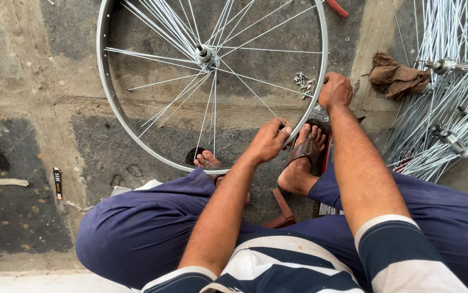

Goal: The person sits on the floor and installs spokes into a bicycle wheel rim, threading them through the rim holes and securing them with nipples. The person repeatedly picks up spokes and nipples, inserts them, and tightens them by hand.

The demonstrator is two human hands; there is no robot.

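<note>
A silver bicycle wheel rim (102,81) lies flat on the stone floor, with thin spokes fanning from its hub (205,53). My left hand (269,140) pinches the outer end of one spoke (250,89) near the rim's lower right edge. My right hand (335,90) is closed on the rim's right side, just beside a small pile of spoke nipples (303,81) inside the wheel. My feet in brown sandals (305,149) rest against the rim's near edge.
A heap of loose spokes and hubs (445,108) lies at the right. A crumpled brown rag (396,78) sits beyond my right hand. A red-handled tool (336,7) pokes in at the top. A small dark packet (57,183) lies at the left.
</note>
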